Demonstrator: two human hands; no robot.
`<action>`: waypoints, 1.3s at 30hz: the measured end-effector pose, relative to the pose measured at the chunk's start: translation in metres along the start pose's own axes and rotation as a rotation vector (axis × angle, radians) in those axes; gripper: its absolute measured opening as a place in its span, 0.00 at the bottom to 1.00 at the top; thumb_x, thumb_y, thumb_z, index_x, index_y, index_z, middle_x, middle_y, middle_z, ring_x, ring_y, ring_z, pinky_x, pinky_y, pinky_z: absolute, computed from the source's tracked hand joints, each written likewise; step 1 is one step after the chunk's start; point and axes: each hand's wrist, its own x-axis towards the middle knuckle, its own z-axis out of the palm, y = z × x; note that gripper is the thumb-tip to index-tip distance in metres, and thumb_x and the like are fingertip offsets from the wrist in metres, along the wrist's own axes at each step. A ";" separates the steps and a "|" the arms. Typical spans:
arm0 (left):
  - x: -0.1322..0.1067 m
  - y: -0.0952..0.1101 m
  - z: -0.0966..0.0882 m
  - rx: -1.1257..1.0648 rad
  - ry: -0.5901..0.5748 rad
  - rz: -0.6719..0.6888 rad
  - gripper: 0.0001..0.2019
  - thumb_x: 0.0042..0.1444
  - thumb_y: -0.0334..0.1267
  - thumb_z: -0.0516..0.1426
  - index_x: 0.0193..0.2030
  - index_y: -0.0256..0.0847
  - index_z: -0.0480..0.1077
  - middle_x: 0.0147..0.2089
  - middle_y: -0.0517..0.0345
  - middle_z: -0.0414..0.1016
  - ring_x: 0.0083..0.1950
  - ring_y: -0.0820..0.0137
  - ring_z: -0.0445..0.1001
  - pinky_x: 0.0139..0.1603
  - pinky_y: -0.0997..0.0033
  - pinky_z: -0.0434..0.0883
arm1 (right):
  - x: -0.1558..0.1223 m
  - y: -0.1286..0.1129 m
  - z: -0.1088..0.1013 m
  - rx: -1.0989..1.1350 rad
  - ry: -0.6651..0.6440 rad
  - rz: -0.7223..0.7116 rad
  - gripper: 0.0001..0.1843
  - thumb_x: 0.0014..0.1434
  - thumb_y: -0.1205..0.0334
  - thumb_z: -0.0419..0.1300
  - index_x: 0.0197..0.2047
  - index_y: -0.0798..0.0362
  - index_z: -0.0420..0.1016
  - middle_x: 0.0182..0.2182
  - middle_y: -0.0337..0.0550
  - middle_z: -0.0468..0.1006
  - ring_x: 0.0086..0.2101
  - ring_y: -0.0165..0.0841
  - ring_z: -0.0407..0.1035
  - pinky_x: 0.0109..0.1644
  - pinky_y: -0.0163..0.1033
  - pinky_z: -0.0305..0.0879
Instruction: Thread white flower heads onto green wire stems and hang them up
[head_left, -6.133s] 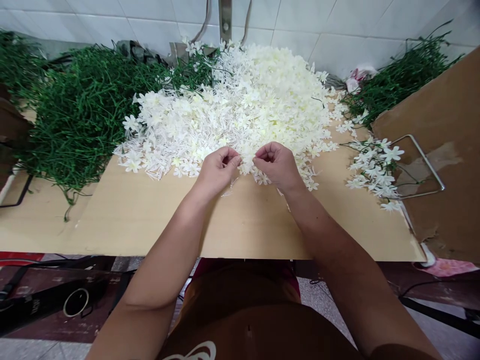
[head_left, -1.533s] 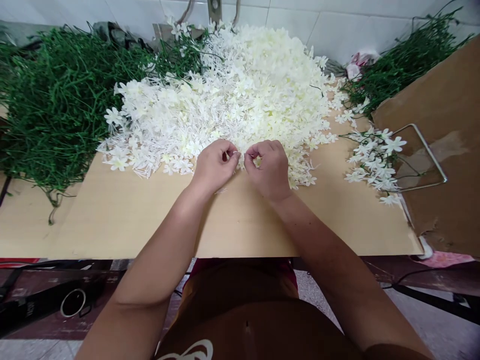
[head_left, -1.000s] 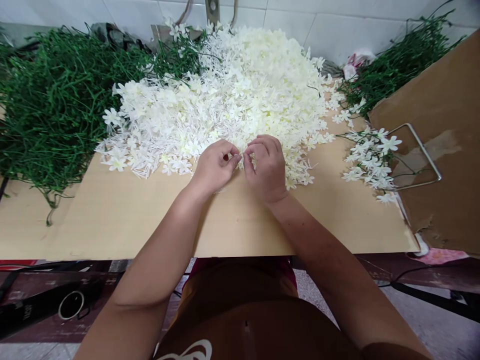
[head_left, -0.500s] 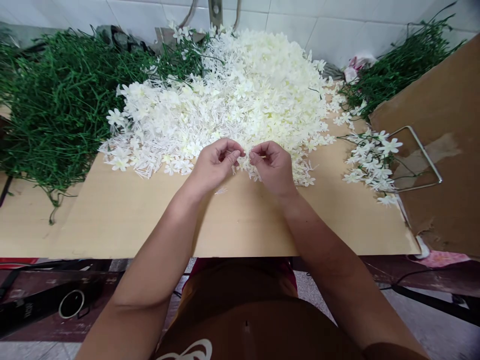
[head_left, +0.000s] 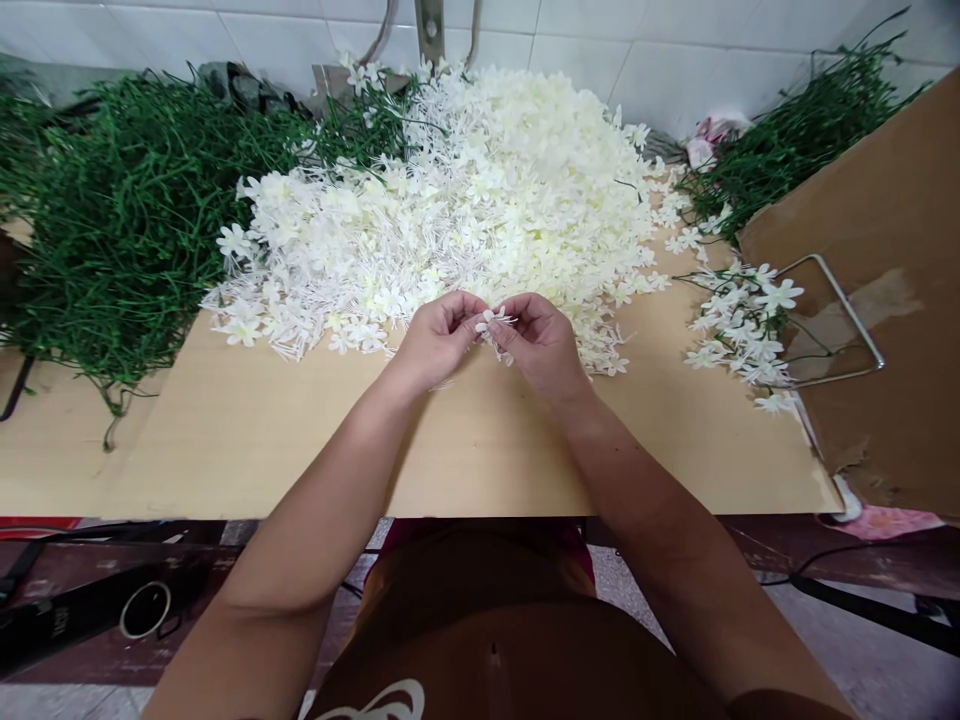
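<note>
A big heap of small white artificial flowers (head_left: 480,200) covers the back middle of the pale wooden table (head_left: 247,440). My left hand (head_left: 435,340) and my right hand (head_left: 536,340) meet at the heap's near edge, fingertips almost touching. Both are closed in a pinch on a small white flower piece (head_left: 491,322) held between them, just above the table. A thin white sprig lies on the table under my left hand.
Tangled green plastic stems (head_left: 127,210) fill the left side, and more green stems (head_left: 802,130) lie at the back right. A bunch of white flowers on green stems (head_left: 746,325) rests beside a brown cardboard sheet (head_left: 877,290) with a metal wire frame (head_left: 840,320).
My hands have drawn slightly back from the heap toward me, and a small flower piece now shows between the fingertips. The heaps have not moved.
</note>
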 end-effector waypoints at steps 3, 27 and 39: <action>-0.001 -0.001 0.000 0.078 -0.007 0.015 0.05 0.53 0.35 0.61 0.31 0.39 0.69 0.26 0.62 0.70 0.28 0.75 0.67 0.32 0.74 0.65 | -0.001 -0.002 0.001 -0.009 0.016 0.010 0.23 0.44 0.44 0.71 0.29 0.51 0.67 0.23 0.32 0.68 0.25 0.24 0.64 0.31 0.34 0.65; -0.013 0.007 -0.056 1.047 0.048 -0.213 0.13 0.50 0.41 0.59 0.43 0.42 0.77 0.39 0.53 0.78 0.38 0.64 0.73 0.41 0.65 0.68 | 0.008 -0.016 -0.029 -0.015 0.027 -0.024 0.18 0.44 0.52 0.72 0.29 0.50 0.70 0.25 0.33 0.71 0.28 0.25 0.67 0.34 0.34 0.68; 0.029 0.044 -0.114 1.029 0.513 -0.022 0.05 0.52 0.36 0.60 0.37 0.43 0.75 0.42 0.51 0.75 0.43 0.59 0.72 0.48 0.59 0.64 | 0.009 -0.018 -0.035 0.034 0.123 -0.001 0.19 0.41 0.50 0.74 0.27 0.50 0.71 0.22 0.34 0.71 0.24 0.26 0.63 0.30 0.35 0.66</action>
